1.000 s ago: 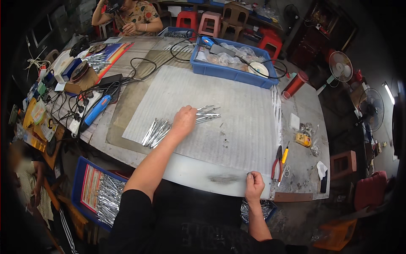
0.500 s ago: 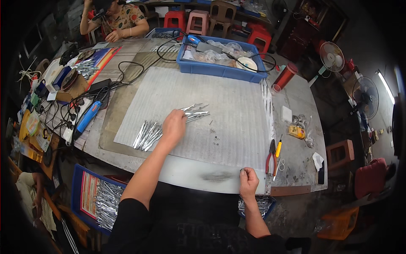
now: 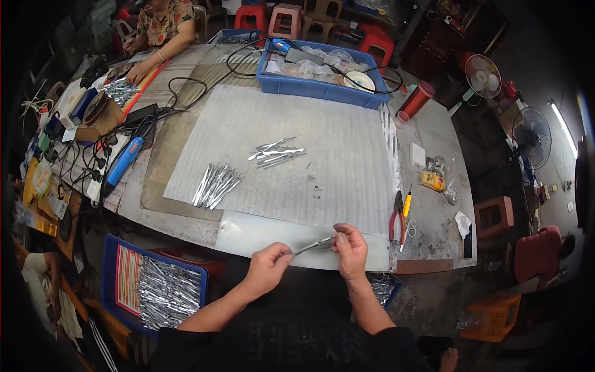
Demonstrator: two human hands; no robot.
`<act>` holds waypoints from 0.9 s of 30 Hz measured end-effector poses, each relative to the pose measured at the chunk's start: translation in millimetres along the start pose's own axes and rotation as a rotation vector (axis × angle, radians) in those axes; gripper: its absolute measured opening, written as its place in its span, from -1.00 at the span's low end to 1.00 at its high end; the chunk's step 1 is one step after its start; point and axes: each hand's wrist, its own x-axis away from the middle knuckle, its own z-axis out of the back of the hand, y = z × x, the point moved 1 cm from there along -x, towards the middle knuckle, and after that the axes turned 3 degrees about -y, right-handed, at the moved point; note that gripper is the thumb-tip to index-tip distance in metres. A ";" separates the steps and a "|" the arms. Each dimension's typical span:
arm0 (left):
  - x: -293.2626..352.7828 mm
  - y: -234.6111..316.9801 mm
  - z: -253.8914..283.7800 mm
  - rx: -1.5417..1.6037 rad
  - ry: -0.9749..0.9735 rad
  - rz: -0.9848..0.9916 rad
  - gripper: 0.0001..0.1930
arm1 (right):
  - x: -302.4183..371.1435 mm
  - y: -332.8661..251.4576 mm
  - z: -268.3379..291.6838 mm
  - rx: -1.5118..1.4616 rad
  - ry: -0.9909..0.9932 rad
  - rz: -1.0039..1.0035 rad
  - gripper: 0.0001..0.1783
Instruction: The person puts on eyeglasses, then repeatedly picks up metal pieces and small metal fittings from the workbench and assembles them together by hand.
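Observation:
Near the table's front edge, my left hand pinches one end of a slender silver metal piece. My right hand grips its other end, thumb and fingers closed round it. It slants up to the right over a whitish board with a dark smudge. Beyond my hands, on a pale foam sheet, lie two groups of similar metal pieces: a fanned bunch at the left and a looser pile in the middle. Several tiny metal parts lie right of that pile.
Red-handled pliers and a yellow-handled screwdriver lie at the right. A blue bin with bags stands at the back. Cables and a blue hand tool lie left. A blue crate of metal pieces sits below. A co-worker reaches in far left.
My left hand has come back from the middle pile toward me and now meets my right hand at a metal piece. The co-worker's hand has moved to the metal pieces at the far left.

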 end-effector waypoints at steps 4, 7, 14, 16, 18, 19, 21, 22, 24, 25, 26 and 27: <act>2.6 -3.5 -5.1 0.012 -0.027 0.001 -0.90 | -1.4 5.5 -7.3 -0.007 -0.036 -0.048 -0.85; -3.1 5.6 -6.0 0.197 -0.016 -0.016 -0.86 | -4.6 4.2 -14.4 0.029 -0.072 -0.075 -0.88; -9.8 -4.1 0.3 0.268 -0.040 0.021 -0.81 | -30.4 1.0 -35.1 0.243 -0.293 -0.137 -0.80; -8.3 -7.3 4.9 0.285 -0.016 -0.010 -0.82 | -53.9 7.6 -33.6 0.307 -0.294 -0.093 -0.81; -6.8 -8.7 9.2 0.315 0.021 0.001 -0.82 | -75.1 7.6 -38.5 0.814 -0.434 0.336 -0.84; -5.9 -7.7 10.5 0.321 0.023 0.001 -0.82 | -81.9 9.7 -42.3 0.859 -0.469 0.338 -0.84; -3.3 -6.3 13.6 0.330 0.045 0.070 -0.84 | -92.9 14.0 -49.1 0.961 -0.535 0.379 -0.86; -2.3 -7.5 14.5 0.334 0.051 0.069 -0.84 | -97.3 16.9 -52.6 1.057 -0.596 0.422 -0.87; -0.4 -10.8 15.4 0.321 0.069 0.076 -0.84 | -106.3 25.5 -56.1 1.144 -0.649 0.457 -0.88; 0.4 -11.2 16.2 0.326 0.073 0.077 -0.84 | -108.4 27.8 -57.5 1.229 -0.694 0.492 -0.90; 1.3 -11.0 17.0 0.312 0.075 0.070 -0.84 | -109.0 27.0 -57.4 1.233 -0.699 0.490 -0.90; 2.4 -11.3 18.2 0.298 0.079 0.064 -0.84 | -109.0 25.1 -58.0 1.294 -0.732 0.473 -0.90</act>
